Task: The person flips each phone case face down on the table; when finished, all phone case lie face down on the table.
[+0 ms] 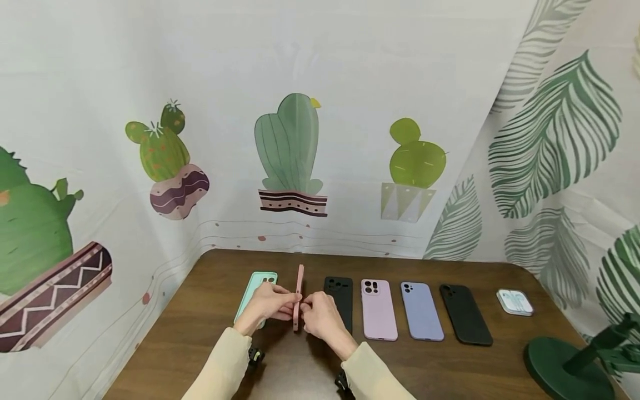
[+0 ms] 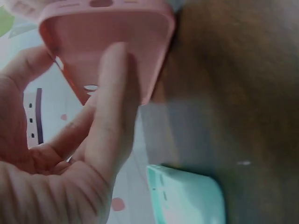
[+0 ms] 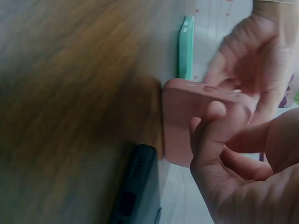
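A pink phone case [image 1: 299, 279] stands on its long side edge at the table, between both hands. My left hand [image 1: 270, 303] holds it from the left, with one finger reaching into its hollow inner side [image 2: 79, 42] in the left wrist view and the thumb at the upper edge. On the other side, my right hand [image 1: 322, 315] grips it with curled fingers, a fingertip against its flat back [image 3: 180, 126]. A mint green phone case [image 1: 253, 284] lies left of it, partly hidden by the left hand. A black phone case [image 1: 345, 303] lies just beyond the right hand.
Rightward in a row lie a pale pink case [image 1: 380, 314], a lavender case [image 1: 422, 314] and another black case [image 1: 466, 316]. Past them sits a small white square object [image 1: 515, 302]. A dark green stand base [image 1: 560, 369] occupies the table's right front, and a printed cloth [image 1: 350, 111] hangs behind.
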A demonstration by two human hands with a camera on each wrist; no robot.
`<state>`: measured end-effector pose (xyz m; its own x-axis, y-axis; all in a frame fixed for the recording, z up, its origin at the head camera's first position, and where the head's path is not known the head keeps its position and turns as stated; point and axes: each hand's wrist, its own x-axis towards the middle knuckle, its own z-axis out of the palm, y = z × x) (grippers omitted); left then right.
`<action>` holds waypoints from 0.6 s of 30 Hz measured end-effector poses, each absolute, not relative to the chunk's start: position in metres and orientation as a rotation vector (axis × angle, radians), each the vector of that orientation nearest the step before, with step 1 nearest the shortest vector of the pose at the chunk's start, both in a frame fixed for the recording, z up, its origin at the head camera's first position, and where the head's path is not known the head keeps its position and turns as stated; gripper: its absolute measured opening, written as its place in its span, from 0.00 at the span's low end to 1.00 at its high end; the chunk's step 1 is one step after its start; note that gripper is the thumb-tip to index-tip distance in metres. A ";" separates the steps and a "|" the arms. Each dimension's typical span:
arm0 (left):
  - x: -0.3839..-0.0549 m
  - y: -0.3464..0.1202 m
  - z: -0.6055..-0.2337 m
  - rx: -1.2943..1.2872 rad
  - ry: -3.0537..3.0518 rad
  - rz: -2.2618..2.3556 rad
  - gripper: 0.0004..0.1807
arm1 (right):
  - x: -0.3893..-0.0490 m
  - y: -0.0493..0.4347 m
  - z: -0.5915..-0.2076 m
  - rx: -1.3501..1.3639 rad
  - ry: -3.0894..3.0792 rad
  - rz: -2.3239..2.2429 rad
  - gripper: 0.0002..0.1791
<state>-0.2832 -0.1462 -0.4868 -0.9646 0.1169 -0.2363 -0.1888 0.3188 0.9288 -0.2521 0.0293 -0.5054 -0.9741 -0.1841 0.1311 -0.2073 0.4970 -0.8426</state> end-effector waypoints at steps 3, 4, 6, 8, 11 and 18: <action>-0.283 -0.148 -0.481 -0.046 2.372 1.702 0.11 | -0.255 0.029 -0.511 0.363 -2.738 1.483 0.14; -0.282 -0.150 -0.479 -0.038 2.390 1.699 0.09 | -0.256 0.029 -0.513 0.359 -2.749 1.481 0.14; -0.282 -0.153 -0.476 -0.041 2.418 1.688 0.07 | -0.255 0.028 -0.509 0.327 -2.781 1.504 0.14; -0.282 -0.157 -0.475 -0.062 2.438 1.681 0.05 | -0.262 0.026 -0.522 0.327 -2.800 1.484 0.15; -0.281 -0.162 -0.475 -0.102 2.464 1.669 0.04 | -0.277 0.023 -0.547 0.339 -2.817 1.383 0.18; -0.277 -0.170 -0.483 -0.140 2.565 1.597 0.05 | -0.294 0.016 -0.573 0.308 -2.819 1.149 0.21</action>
